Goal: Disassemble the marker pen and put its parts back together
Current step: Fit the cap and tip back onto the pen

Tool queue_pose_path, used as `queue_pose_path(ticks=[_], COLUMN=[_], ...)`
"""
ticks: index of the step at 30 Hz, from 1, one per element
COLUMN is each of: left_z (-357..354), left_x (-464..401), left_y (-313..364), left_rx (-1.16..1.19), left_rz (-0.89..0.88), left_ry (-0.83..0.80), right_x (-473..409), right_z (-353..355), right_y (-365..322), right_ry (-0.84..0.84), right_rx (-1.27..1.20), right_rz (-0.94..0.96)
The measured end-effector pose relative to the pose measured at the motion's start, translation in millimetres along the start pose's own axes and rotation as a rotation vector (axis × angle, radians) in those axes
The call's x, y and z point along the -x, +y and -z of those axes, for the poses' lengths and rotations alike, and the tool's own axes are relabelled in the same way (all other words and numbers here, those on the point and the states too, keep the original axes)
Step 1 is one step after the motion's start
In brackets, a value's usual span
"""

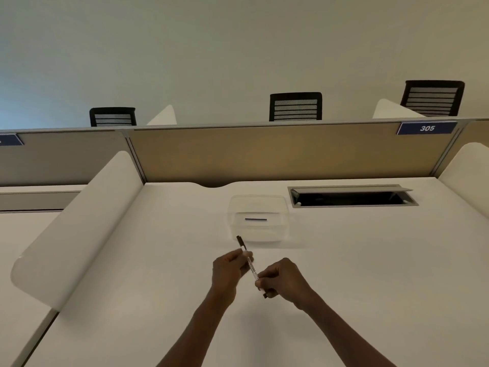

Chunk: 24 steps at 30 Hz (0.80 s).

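A slim white marker pen [251, 266] with black ends is held above the white desk [132, 287], tilted from upper left to lower right. My left hand [229, 268] pinches its upper part, just below the black cap end [240, 241]. My right hand [283, 280] grips the lower part, and a black tip [265, 295] sticks out below the fingers. Both hands are closed on the pen. Just beyond the pen stands a clear plastic container [258, 205] with a thin dark stick [256, 219] lying inside.
White curved dividers stand at the left [79, 221] and the right [465, 176]. A tan partition [277, 152] closes the desk's back. An open cable hatch [352, 198] lies at the back right. Black chairs show beyond the partition.
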<state>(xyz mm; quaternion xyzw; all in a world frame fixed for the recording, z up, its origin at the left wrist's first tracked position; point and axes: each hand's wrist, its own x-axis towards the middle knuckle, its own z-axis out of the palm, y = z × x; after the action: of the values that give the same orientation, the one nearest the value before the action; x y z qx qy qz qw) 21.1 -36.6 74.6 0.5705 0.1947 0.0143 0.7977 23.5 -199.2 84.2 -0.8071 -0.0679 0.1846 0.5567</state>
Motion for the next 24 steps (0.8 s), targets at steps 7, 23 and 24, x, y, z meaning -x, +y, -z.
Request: queue_pose_path(ticks=[7, 23, 24], left_z=[-7, 29, 33], left_x=[13, -11, -12], left_y=[-47, -89, -92], left_rx=[-0.492, -1.426, -1.459], left_rz=[-0.067, -0.373, -0.378], left_ry=[-0.095, -0.233, -0.251], right_x=[0, -32, -34], right_z=[-15, -38, -40], right_y=[23, 44, 44], right_ry=[0.166, 0.160, 0.161], right_rx=[0.220, 0.556, 0.566], right_rz=[-0.094, -0.138, -0.134])
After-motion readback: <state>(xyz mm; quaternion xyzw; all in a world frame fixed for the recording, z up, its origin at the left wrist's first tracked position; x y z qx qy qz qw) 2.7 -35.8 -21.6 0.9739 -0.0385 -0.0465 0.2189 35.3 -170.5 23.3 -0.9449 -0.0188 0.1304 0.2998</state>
